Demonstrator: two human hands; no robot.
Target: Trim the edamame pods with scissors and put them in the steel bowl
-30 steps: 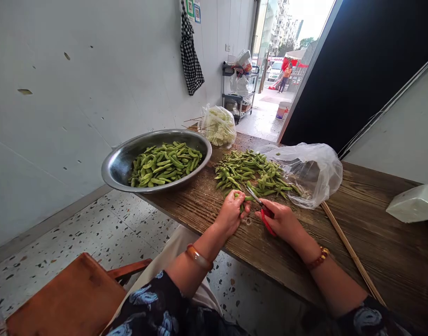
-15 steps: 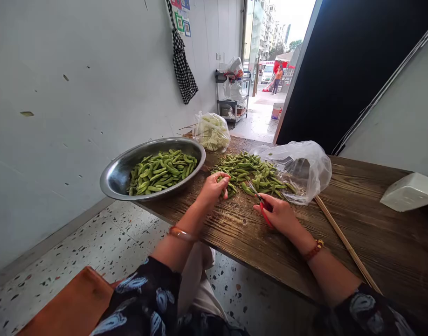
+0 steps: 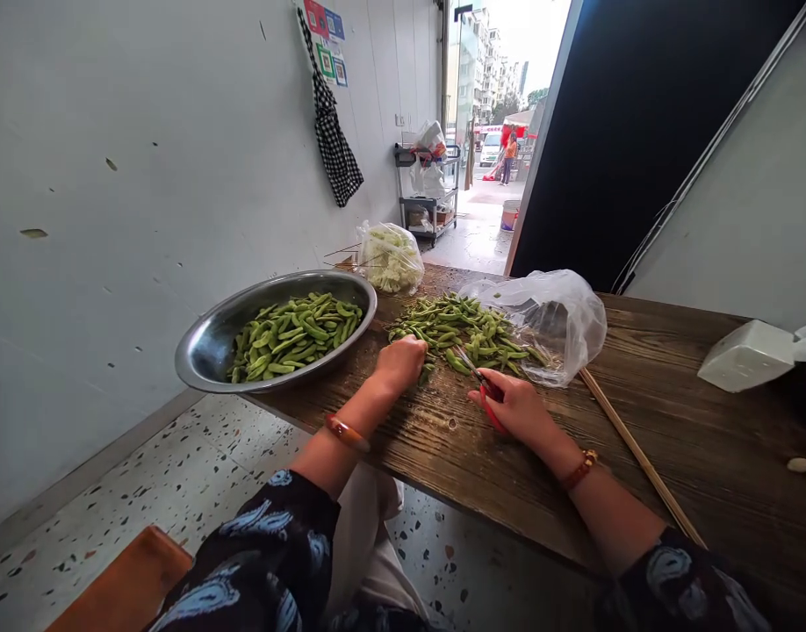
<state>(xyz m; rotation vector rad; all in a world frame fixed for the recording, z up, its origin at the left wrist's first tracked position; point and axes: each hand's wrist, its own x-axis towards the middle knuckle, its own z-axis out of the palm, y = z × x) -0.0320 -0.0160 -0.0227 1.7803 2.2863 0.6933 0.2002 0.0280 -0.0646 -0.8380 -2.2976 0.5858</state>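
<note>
My left hand (image 3: pixel 401 364) is closed with its back turned up, at the near edge of a heap of green edamame pods (image 3: pixel 452 320). Some green shows under its right side; the curled fingers hide most of what they hold. In my right hand (image 3: pixel 514 405) is a pair of red-handled scissors (image 3: pixel 488 408), the blades pointing up and left at the pods nearest me. To the left, a wide steel basin (image 3: pixel 198 351) holds many more pods (image 3: pixel 298 333).
Behind the heap are a bag of pale cauliflower-like pieces (image 3: pixel 391 259) and a crumpled clear plastic bag (image 3: pixel 578 325). Thin wooden sticks (image 3: pixel 633 443) lie right of my right hand. A white box (image 3: pixel 745 355) stands farther right on the wooden table (image 3: pixel 541 491).
My left hand has turned over, so its back now faces up and the pods in it are mostly hidden. The scissors stay in my right hand. The view has shifted slightly.
</note>
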